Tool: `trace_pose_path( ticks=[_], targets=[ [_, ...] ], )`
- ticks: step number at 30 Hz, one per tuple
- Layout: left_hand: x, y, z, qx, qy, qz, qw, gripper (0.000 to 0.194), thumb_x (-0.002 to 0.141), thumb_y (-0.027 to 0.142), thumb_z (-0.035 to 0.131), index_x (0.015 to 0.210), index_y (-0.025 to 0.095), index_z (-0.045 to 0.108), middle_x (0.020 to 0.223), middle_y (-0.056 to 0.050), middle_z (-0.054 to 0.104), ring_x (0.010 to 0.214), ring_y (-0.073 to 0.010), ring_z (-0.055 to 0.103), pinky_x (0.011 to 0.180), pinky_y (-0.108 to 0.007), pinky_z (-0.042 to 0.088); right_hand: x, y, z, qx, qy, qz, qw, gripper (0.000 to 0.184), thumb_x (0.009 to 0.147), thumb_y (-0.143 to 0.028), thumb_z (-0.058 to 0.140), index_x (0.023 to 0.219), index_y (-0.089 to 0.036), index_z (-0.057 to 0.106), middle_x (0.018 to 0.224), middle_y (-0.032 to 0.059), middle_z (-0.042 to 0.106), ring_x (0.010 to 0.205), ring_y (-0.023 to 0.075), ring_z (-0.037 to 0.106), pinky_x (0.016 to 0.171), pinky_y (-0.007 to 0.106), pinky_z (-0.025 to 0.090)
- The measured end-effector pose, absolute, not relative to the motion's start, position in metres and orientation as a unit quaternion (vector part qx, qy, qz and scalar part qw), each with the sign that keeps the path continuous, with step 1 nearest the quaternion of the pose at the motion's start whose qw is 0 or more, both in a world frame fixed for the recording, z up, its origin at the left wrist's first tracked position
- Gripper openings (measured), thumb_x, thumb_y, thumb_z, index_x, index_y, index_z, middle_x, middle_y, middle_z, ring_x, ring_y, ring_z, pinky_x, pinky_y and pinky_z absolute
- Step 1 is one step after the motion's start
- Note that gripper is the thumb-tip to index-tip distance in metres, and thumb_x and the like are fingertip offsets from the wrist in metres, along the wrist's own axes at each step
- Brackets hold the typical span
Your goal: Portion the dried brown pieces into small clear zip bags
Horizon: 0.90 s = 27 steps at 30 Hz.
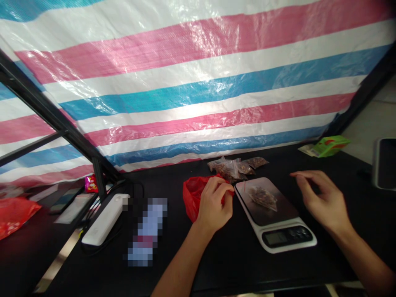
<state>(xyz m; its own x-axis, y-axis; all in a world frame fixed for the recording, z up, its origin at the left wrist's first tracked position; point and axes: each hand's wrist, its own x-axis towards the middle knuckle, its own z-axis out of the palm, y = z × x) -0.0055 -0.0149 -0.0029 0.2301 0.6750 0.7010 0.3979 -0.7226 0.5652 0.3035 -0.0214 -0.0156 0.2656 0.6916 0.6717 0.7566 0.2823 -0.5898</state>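
**Left hand on red bag, right hand free**

Left hand [215, 204] was pinched on the red plastic bag [193, 196], at 9 o'clock of the digital kitchen scale [286, 238]; right hand [324, 198] hung open, holding nothing, at 3 o'clock; clear bag of brown pieces [262, 198] sat on the scale; more clear bags [232, 168] lay at 12 o'clock.

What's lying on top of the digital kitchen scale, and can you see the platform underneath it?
A small clear plastic bag of brown dried pieces lies on the digital kitchen scale, on its dark platform. The platform directly beneath the bag is covered and cannot be seen.
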Motion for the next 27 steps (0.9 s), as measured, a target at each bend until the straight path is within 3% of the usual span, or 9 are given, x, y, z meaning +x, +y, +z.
trace_pose_path(
  ticks=[5, 10, 14, 18, 23, 27],
  targets=[
    [-0.007, -0.015, 0.001, 0.773, 0.357, 0.506, 0.134, 0.023, 0.091, 0.004, 0.052, 0.096, 0.022, 0.066, 0.097, -0.007, 0.063, 0.093, -0.021, 0.062, 0.082, -0.036, 0.053, 0.288, -0.022, -0.008, -0.531, -0.75, 0.039, 0.393, 0.028, 0.096, -0.05, 0.065, 0.115, -0.031, 0.075, 0.115, 0.008, 0.078, 0.11, 0.0327, 0.069, 0.098, 0.05, 0.05],
    [-0.007, -0.015, 0.003, 0.781, 0.363, 0.488, 0.139, 0.019, 0.095, 0.008, 0.052, 0.098, 0.022, 0.065, 0.098, -0.007, 0.065, 0.096, -0.0212, 0.063, 0.086, -0.036, 0.053, 0.26, -0.021, 0.009, -0.486, -0.825, 0.034, 0.288, 0.038, 0.09, -0.046, 0.075, 0.126, -0.034, 0.072, 0.12, 0.0043, 0.078, 0.111, 0.0325, 0.07, 0.095, 0.049, 0.05],
    [-0.005, -0.014, 0.001, 0.762, 0.399, 0.482, 0.168, 0.011, 0.101, 0.019, 0.054, 0.107, 0.022, 0.064, 0.096, -0.005, 0.066, 0.089, -0.0191, 0.064, 0.084, -0.033, 0.052, 0.24, -0.005, 0.022, -0.456, -0.825, 0.051, 0.329, 0.033, 0.095, -0.034, 0.07, 0.127, -0.032, 0.071, 0.114, 0.0049, 0.079, 0.101, 0.0286, 0.073, 0.093, 0.045, 0.052],
    [-0.004, -0.012, -0.003, 0.697, 0.438, 0.502, 0.265, 0.018, 0.104, 0.037, 0.058, 0.113, 0.022, 0.06, 0.082, 0.001, 0.062, 0.071, -0.0149, 0.059, 0.07, -0.028, 0.048, 0.208, 0.013, 0.043, -0.396, -0.802, 0.17, 0.413, 0.031, 0.098, -0.03, 0.063, 0.129, -0.027, 0.067, 0.098, 0.0042, 0.077, 0.088, 0.0226, 0.072, 0.081, 0.035, 0.057],
    [-0.007, -0.011, -0.003, 0.671, 0.402, 0.544, 0.303, 0.031, 0.103, 0.044, 0.059, 0.126, 0.023, 0.058, 0.111, -0.006, 0.068, 0.098, -0.02, 0.065, 0.09, -0.034, 0.052, 0.168, 0.019, 0.058, -0.37, -0.796, 0.241, 0.414, 0.023, 0.098, -0.028, 0.062, 0.121, -0.026, 0.066, 0.089, 0.0007, 0.072, 0.076, 0.0184, 0.069, 0.071, 0.03, 0.057],
    [-0.01, -0.008, -0.001, 0.657, 0.428, 0.557, 0.273, 0.029, 0.11, 0.041, 0.043, 0.111, 0.021, 0.064, 0.108, -0.007, 0.067, 0.101, -0.0202, 0.064, 0.094, -0.035, 0.05, 0.168, 0.012, 0.049, -0.363, -0.811, 0.172, 0.425, 0.037, 0.098, -0.026, 0.063, 0.134, -0.029, 0.062, 0.101, 0.0038, 0.073, 0.089, 0.0214, 0.07, 0.087, 0.037, 0.057]
  ],
)
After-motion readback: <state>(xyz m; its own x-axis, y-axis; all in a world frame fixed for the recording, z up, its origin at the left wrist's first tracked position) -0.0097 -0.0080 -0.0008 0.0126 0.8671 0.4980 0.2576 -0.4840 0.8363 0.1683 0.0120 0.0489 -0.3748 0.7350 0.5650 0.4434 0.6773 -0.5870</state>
